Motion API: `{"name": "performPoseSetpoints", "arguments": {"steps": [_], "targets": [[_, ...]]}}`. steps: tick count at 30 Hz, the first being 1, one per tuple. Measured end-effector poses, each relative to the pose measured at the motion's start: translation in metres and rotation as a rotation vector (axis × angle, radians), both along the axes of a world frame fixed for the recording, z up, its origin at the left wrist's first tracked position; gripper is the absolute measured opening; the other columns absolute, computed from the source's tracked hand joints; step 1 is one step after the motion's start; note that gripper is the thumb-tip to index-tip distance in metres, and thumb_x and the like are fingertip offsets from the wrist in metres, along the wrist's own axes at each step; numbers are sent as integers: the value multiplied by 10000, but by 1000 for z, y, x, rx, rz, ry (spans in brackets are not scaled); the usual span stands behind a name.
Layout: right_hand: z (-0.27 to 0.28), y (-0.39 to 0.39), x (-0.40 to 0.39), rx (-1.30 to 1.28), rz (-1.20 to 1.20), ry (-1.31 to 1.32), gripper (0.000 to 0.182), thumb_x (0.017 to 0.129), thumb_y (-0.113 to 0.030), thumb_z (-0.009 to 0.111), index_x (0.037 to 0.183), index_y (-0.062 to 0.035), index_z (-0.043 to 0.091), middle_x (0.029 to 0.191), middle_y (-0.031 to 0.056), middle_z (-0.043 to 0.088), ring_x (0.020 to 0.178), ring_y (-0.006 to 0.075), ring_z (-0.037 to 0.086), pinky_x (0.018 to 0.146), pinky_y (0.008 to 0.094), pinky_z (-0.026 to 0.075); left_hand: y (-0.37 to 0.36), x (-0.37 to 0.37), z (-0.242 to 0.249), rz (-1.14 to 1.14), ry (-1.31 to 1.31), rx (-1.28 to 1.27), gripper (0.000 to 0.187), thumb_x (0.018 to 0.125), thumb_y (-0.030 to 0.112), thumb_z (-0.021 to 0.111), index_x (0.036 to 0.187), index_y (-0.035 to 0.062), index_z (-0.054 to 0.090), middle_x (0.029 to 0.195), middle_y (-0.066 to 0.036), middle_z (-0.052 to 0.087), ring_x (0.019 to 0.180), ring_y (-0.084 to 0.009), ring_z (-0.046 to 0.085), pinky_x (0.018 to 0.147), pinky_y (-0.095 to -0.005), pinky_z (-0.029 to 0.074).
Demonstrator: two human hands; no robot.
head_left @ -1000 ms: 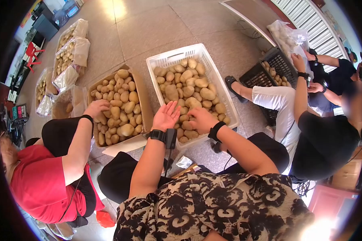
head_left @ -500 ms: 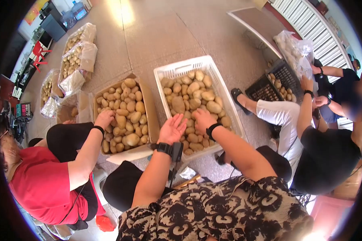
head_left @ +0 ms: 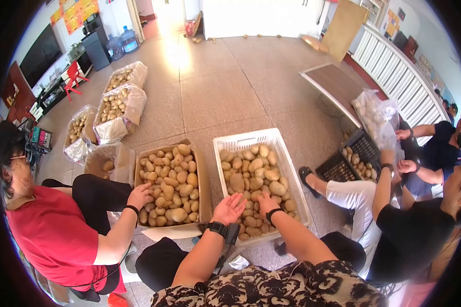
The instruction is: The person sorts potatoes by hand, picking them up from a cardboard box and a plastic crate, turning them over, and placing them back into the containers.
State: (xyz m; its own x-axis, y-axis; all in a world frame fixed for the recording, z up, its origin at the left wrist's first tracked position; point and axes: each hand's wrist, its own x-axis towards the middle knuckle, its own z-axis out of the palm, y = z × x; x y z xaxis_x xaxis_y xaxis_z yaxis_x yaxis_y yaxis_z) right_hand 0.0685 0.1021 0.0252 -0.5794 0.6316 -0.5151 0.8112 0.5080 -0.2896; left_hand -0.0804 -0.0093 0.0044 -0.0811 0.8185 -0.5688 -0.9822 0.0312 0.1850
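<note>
white plastic crate (head_left: 287, 169), both hands over the potatoes (head_left: 251, 176)

left hand (head_left: 229, 209) palm-up, fingers spread, holding nothing; right hand (head_left: 267, 203) palm-down among them (grip unclear), close for easy reach.

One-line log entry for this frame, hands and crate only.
left hand: open, palm up, over white crate rim | right hand: palm down on potatoes in crate, grip unclear | cardboard box: beside crate

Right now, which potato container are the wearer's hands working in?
The white plastic crate, the middle one. The right hand lies on its potatoes, the left hand palm-up at its near edge. The cardboard box is a neighbour's; the black crate sits further right.
</note>
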Motion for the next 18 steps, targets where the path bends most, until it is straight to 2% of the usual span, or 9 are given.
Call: {"name": "performPoseSetpoints", "arguments": {"steps": [1,2,7,9,10,15,18], "targets": [[3,1,4,-32,-10,10,540,685,-90,685,1172,-143,457,1367,140,243,1123,388,433,914,413,429,0,0,0,-1,-3,-12,420,958,271,317,1314,48,328,1361,-83,381,1211,-330,396,968,-397,361],[-16,7,8,-99,-22,32,539,681,-134,707,1164,-129,467,1280,154,332,1104,351,460,912,412,427,0,0,0,-7,-5,-3,419,958,268,320,1314,49,328,1360,-86,380,1218,-324,388,978,-396,353],[-4,1,16,-106,-4,226,486,672,-119,687,1117,-92,496,1193,144,407,1074,323,479,895,367,432,-1,1,-2,13,-11,6,410,957,261,324,1307,47,340,1357,-79,385,1219,-317,385,992,-391,338],[2,-4,14,-115,-146,430,532,617,-128,688,1118,-90,511,1149,161,452,1109,324,438,938,354,380,-1,1,-5,10,-13,9,407,956,256,324,1305,46,343,1358,-76,384,1219,-315,384,998,-388,332],[7,-5,11,-87,-103,487,523,624,-91,645,1127,-87,504,1165,164,441,1123,321,425,945,342,374,-1,1,-7,9,-5,11,404,955,257,324,1301,49,349,1354,-73,389,1218,-315,385,995,-391,333],[35,-18,-15,-19,4,729,514,642,-123,675,1124,-82,502,1160,166,451,1126,315,415,961,355,351,-3,1,-6,-6,4,-3,400,951,274,328,1290,64,365,1338,-59,409,1179,-307,419,979,-399,337],[56,-30,-27,-6,82,788,495,670,-149,672,1127,-65,500,1160,169,456,1125,322,416,962,368,347,-5,1,-4,-41,63,-45,391,946,310,340,1249,72,408,1294,-73,446,1129,-296,455,938,-420,368]]}}
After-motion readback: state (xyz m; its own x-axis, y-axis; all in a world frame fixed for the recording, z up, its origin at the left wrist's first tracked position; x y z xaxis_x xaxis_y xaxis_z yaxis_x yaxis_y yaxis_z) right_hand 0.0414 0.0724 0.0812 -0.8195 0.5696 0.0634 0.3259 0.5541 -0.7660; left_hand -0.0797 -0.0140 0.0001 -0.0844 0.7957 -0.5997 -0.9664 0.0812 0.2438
